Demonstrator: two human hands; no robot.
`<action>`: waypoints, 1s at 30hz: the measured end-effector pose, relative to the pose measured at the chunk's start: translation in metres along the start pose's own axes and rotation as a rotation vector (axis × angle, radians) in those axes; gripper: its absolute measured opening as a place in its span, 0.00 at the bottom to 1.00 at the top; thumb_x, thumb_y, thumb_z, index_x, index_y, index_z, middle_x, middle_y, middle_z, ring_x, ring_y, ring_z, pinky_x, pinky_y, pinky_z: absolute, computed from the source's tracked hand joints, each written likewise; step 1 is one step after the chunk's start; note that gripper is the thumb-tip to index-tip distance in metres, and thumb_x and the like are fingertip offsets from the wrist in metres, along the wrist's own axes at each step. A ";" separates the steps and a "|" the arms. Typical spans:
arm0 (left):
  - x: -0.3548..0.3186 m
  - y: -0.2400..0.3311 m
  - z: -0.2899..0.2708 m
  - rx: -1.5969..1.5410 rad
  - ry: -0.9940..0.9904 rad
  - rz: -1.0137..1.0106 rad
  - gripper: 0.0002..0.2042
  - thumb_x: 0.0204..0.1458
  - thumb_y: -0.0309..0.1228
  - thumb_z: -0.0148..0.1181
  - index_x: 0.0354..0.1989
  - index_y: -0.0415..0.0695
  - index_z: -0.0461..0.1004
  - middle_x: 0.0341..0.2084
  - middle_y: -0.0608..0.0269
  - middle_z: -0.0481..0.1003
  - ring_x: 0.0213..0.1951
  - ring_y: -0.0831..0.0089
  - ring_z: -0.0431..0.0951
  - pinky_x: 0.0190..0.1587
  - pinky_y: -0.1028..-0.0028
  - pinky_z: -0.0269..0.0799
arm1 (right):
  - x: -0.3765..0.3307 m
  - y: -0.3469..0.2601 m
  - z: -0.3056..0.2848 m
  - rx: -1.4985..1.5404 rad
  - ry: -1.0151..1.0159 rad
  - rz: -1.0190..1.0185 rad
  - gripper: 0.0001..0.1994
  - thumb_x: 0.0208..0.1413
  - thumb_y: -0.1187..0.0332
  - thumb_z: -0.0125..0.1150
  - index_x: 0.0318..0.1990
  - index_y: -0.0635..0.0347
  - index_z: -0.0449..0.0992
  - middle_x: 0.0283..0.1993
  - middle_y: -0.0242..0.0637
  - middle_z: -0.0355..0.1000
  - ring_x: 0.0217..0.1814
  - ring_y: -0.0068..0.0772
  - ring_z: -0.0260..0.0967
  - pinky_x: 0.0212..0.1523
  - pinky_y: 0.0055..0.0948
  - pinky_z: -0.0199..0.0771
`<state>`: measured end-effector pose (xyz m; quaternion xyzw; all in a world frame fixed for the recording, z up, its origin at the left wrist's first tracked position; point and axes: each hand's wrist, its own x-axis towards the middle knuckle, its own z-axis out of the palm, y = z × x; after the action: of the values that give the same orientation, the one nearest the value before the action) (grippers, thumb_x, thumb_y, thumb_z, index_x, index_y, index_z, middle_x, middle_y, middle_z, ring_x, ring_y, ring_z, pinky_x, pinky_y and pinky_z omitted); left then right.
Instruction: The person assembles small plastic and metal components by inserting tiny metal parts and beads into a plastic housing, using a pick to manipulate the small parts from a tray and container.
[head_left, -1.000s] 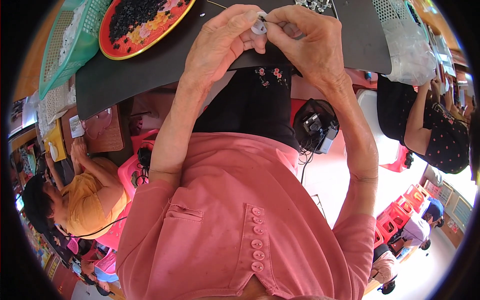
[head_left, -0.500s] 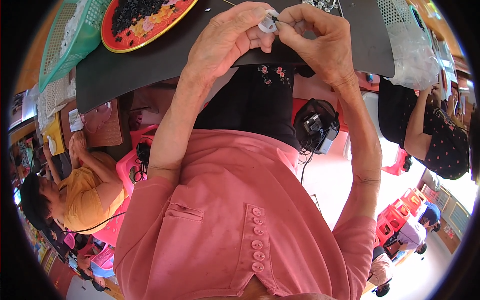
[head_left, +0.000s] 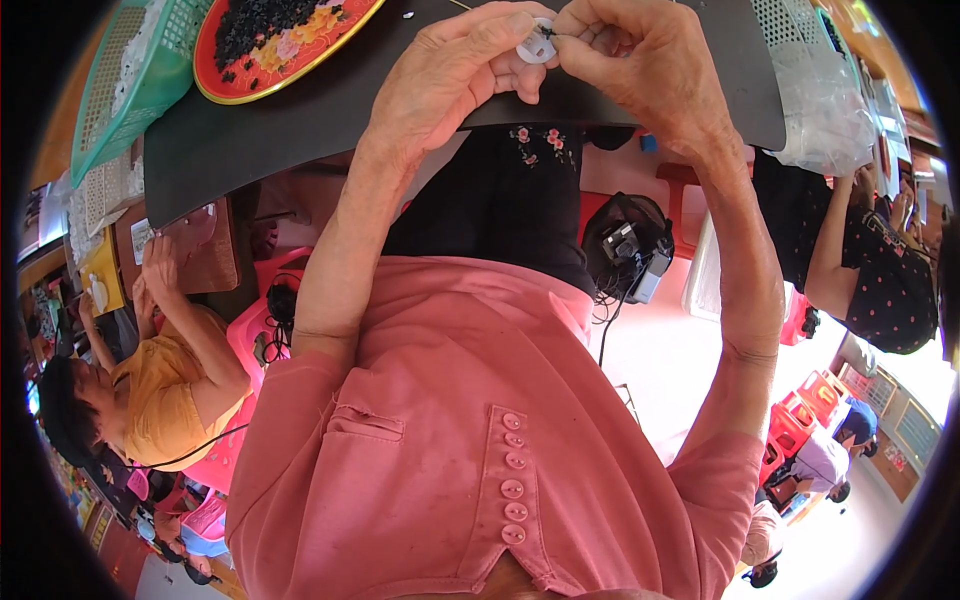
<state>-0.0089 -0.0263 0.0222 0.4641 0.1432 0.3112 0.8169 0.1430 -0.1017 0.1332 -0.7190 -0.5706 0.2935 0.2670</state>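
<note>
Over the dark tabletop [head_left: 300,140], my left hand [head_left: 460,70] grips a small white round plastic piece [head_left: 537,46] with openings in it. The piece sits between the thumb and fingers at the far edge of the view. My right hand [head_left: 635,60] is pinched at the right rim of that piece, close against a tiny dark bit [head_left: 550,33]. Its fingertips cover most of that bit, so its kind is hidden. A red floral plate [head_left: 290,50] to the left carries a heap of small black parts [head_left: 262,30].
Left of the plate stands a green plastic basket [head_left: 150,100] holding white pieces. A clear plastic bag [head_left: 825,115] hangs at the table's right end. Beside my legs is a black mesh bag [head_left: 628,245] with devices and cables. People sit close on both sides.
My right hand has turned, and its wrist and forearm have swung outward to the right. My left hand keeps holding the white piece nearly in place. The view has shifted slightly.
</note>
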 end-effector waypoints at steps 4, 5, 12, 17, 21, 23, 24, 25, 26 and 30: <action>0.000 0.000 0.000 -0.024 0.016 -0.026 0.19 0.62 0.36 0.50 0.53 0.31 0.69 0.33 0.59 0.73 0.32 0.70 0.74 0.37 0.71 0.71 | 0.001 0.001 0.000 -0.011 0.016 -0.032 0.07 0.50 0.72 0.65 0.30 0.68 0.77 0.23 0.38 0.74 0.24 0.22 0.67 0.28 0.24 0.69; 0.000 0.001 -0.001 -0.028 0.014 -0.030 0.19 0.62 0.36 0.50 0.53 0.31 0.69 0.33 0.59 0.73 0.32 0.70 0.74 0.38 0.71 0.71 | 0.001 0.001 0.001 -0.030 0.023 -0.052 0.07 0.49 0.72 0.65 0.30 0.68 0.77 0.22 0.38 0.73 0.24 0.22 0.67 0.28 0.24 0.69; -0.001 0.001 0.003 -0.040 0.012 -0.014 0.19 0.63 0.36 0.48 0.53 0.31 0.68 0.33 0.60 0.73 0.33 0.71 0.73 0.39 0.72 0.71 | 0.001 0.014 0.011 0.031 0.121 -0.175 0.05 0.49 0.73 0.64 0.30 0.67 0.77 0.22 0.39 0.73 0.23 0.24 0.67 0.27 0.26 0.68; 0.000 -0.002 0.004 0.046 0.043 -0.001 0.19 0.64 0.35 0.47 0.53 0.31 0.69 0.33 0.60 0.73 0.32 0.71 0.73 0.40 0.72 0.71 | 0.001 -0.005 0.007 -0.009 0.028 0.040 0.07 0.49 0.73 0.63 0.28 0.70 0.77 0.21 0.41 0.73 0.23 0.24 0.67 0.27 0.25 0.69; 0.004 -0.007 0.005 0.084 0.065 0.021 0.18 0.64 0.35 0.46 0.52 0.31 0.69 0.33 0.60 0.73 0.32 0.71 0.73 0.40 0.72 0.72 | 0.008 0.001 0.001 -0.056 0.053 0.019 0.07 0.48 0.72 0.63 0.27 0.71 0.77 0.20 0.40 0.73 0.22 0.24 0.67 0.27 0.24 0.69; 0.012 -0.005 0.006 0.055 -0.295 0.482 0.14 0.64 0.34 0.47 0.45 0.36 0.72 0.33 0.59 0.74 0.32 0.73 0.73 0.38 0.75 0.70 | 0.013 0.004 -0.002 0.106 -0.015 0.087 0.07 0.47 0.72 0.64 0.26 0.70 0.77 0.20 0.38 0.73 0.23 0.22 0.67 0.27 0.23 0.68; 0.016 -0.008 0.003 0.056 -0.295 0.480 0.14 0.64 0.34 0.47 0.45 0.36 0.72 0.33 0.59 0.74 0.32 0.73 0.73 0.38 0.75 0.70 | 0.018 0.005 -0.001 0.010 0.031 0.100 0.06 0.46 0.74 0.64 0.26 0.70 0.77 0.21 0.35 0.73 0.25 0.21 0.68 0.28 0.22 0.68; 0.020 -0.012 0.000 -0.018 -0.349 0.488 0.14 0.64 0.35 0.47 0.45 0.36 0.72 0.33 0.60 0.74 0.32 0.73 0.73 0.38 0.75 0.71 | 0.018 0.011 0.002 0.012 0.030 0.099 0.06 0.46 0.74 0.64 0.26 0.70 0.77 0.21 0.35 0.73 0.25 0.21 0.68 0.28 0.22 0.68; 0.022 -0.014 -0.003 -0.091 -0.404 0.496 0.14 0.64 0.36 0.47 0.45 0.36 0.72 0.33 0.61 0.74 0.32 0.73 0.73 0.38 0.75 0.71 | 0.015 0.021 0.007 0.104 0.058 0.017 0.05 0.47 0.75 0.63 0.27 0.70 0.77 0.21 0.35 0.73 0.25 0.20 0.68 0.28 0.22 0.68; 0.002 0.005 0.003 -0.217 0.020 -0.081 0.15 0.64 0.36 0.47 0.47 0.36 0.71 0.36 0.61 0.73 0.34 0.74 0.72 0.40 0.74 0.70 | 0.005 0.011 0.018 0.113 0.173 -0.167 0.02 0.48 0.77 0.62 0.30 0.66 0.77 0.24 0.36 0.74 0.27 0.24 0.71 0.31 0.24 0.71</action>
<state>-0.0080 -0.0252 0.0286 0.3634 0.1354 0.2964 0.8728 0.1383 -0.0983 0.1125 -0.6753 -0.5859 0.2388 0.3790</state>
